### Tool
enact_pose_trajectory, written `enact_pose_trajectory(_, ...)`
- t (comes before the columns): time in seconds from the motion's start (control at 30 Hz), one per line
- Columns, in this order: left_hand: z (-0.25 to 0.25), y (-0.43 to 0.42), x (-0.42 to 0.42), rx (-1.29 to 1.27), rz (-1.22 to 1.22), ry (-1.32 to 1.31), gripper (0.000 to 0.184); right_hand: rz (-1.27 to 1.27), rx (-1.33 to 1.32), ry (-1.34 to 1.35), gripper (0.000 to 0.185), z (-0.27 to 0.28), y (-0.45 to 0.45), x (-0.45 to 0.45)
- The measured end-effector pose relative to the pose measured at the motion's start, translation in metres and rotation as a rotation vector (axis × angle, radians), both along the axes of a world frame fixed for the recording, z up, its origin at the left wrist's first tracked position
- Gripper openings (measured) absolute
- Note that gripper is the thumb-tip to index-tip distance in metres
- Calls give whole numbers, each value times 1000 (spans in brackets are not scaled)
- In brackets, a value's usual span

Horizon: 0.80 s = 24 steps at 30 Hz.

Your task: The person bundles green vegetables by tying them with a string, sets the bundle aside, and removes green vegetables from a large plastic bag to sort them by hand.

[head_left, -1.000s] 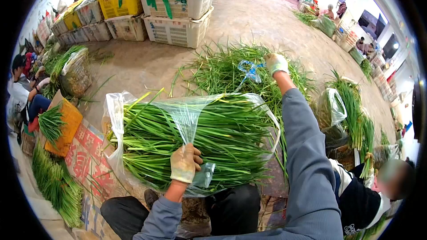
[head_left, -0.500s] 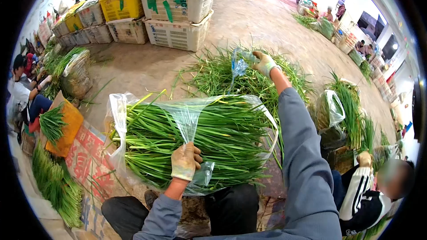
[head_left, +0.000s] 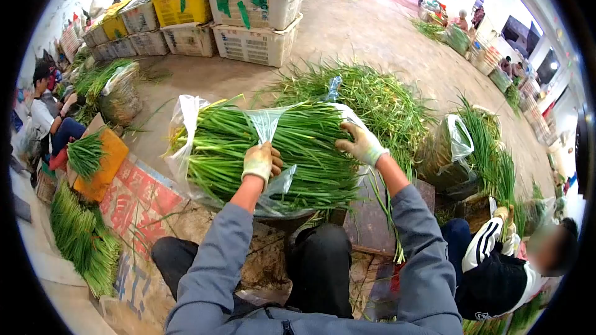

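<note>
A large bundle of green chives (head_left: pixel 310 149) lies sideways before my knees, partly wrapped in a clear plastic bag (head_left: pixel 188 115). My left hand (head_left: pixel 262 164), in a pale work glove, is closed on a gathered strip of the bag across the bundle's middle. My right hand (head_left: pixel 364 144), gloved too, is at the leaf-tip end with fingers apart, against the leaves or the bag's edge; the exact contact is unclear. Beyond it, a crumpled bluish plastic piece (head_left: pixel 334 89) rests on a loose heap of chives (head_left: pixel 379 99).
Stacked white crates (head_left: pixel 254 43) and yellow crates (head_left: pixel 181 7) stand at the back left. A co-worker (head_left: pixel 503 267) sits close on my right beside a wrapped bundle (head_left: pixel 447 149); another person (head_left: pixel 53 111) sits at left. More chives (head_left: pixel 81 236) lie left of an orange board (head_left: pixel 108 164).
My right hand has let go of the bluish plastic over the heap and come back down to the bundle's right end. My left hand still grips the bag; the view has shifted.
</note>
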<state>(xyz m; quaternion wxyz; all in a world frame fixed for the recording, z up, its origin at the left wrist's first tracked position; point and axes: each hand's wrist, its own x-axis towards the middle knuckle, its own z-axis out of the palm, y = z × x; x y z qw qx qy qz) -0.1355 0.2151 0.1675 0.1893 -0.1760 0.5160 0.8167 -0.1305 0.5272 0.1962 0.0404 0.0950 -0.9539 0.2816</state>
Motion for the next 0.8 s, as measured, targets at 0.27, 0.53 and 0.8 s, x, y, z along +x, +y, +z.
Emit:
enact_pose_trajectory(0.27,56,-27,21,-551,-104,417,47,-98,59,29,87,-18,-13,39)
enact_pose_trajectory(0.53,96,-230,133,-661,154,704,43,-290,-462,272,69,-1,-4,156)
enact_pose_trajectory(0.8,-122,-386,443,-1249,308,-177,42,-635,-378,-69,30,-179,-54,442)
